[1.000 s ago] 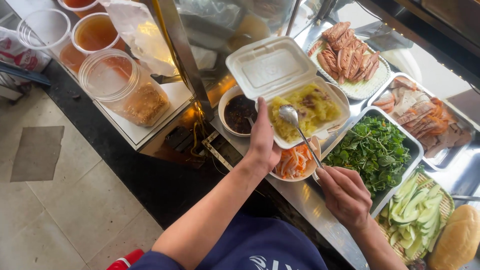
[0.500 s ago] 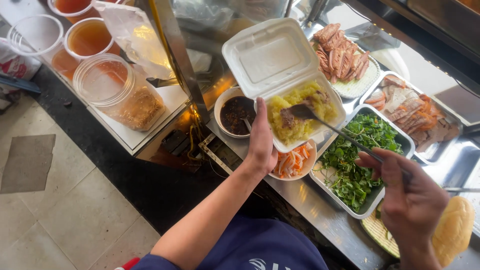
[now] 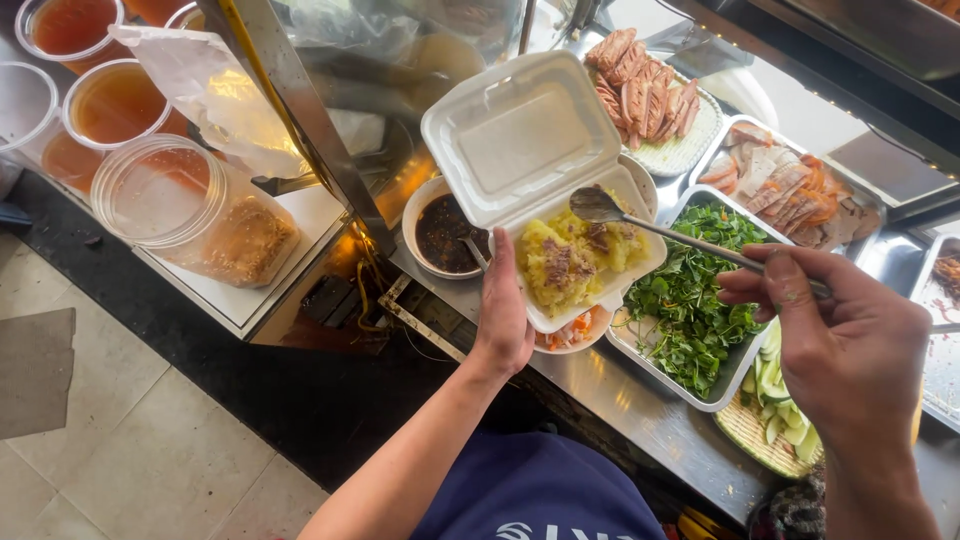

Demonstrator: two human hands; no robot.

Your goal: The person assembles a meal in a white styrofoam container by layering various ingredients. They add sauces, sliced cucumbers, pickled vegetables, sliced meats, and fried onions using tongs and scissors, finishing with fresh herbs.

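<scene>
My left hand (image 3: pixel 503 312) grips the near edge of an open white foam box (image 3: pixel 520 140), held over the counter. Yellow sticky rice (image 3: pixel 560 262) with dark sauce streaks fills its lower half; the lid stands tilted up behind. My right hand (image 3: pixel 850 340) holds a long metal spoon (image 3: pixel 640 222) by the handle, its bowl over the far edge of the rice. A bowl of dark sauce (image 3: pixel 442 232) with a small spoon in it sits just left of the box. Below the box a bowl of shredded carrot pickle (image 3: pixel 568 332) shows partly.
A metal tray of green herbs (image 3: pixel 690 300) lies right of the box, with sliced cucumber (image 3: pixel 780 400) on a basket nearer me. Sliced sausages (image 3: pixel 640 90) and sliced meats (image 3: pixel 790 190) sit at the back. Plastic tubs (image 3: pixel 150 190) with orange liquid and a brown crumbly filling stand at left.
The spoon left the rice, dipped toward the dark sauce, and now hovers over the box; dark sauce streaks appeared on the rice. My right hand rose and moved right.
</scene>
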